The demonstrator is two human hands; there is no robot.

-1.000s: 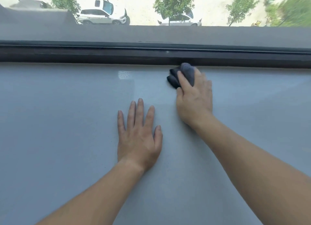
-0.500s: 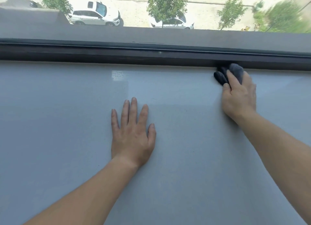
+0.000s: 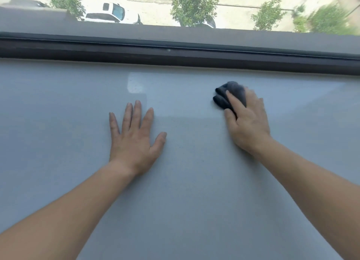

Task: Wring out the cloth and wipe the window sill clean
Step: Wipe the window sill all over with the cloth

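- Since half a second ago the right hand (image 3: 247, 121) has drawn the cloth (image 3: 229, 96) away from the dark window frame (image 3: 175, 55), where it was touching the track, and leftward onto open sill.
- Now the bunched dark cloth lies on the pale window sill (image 3: 58, 123), a little below the window frame and clear of it, with the right fingers curled over it and pinning it down.
- Left hand (image 3: 134, 137) lies flat on the sill, fingers spread and holding nothing, further from the frame than the cloth; it has barely shifted.
- Wiping looks well under way; a shinier band runs along the sill just below the frame, perhaps dampness.
- To do this pass well, I would keep the palm pressing evenly so the wad stays flat, and overlap each stroke with the last.
- Motion blur on the cloth's edge hides how it is folded.
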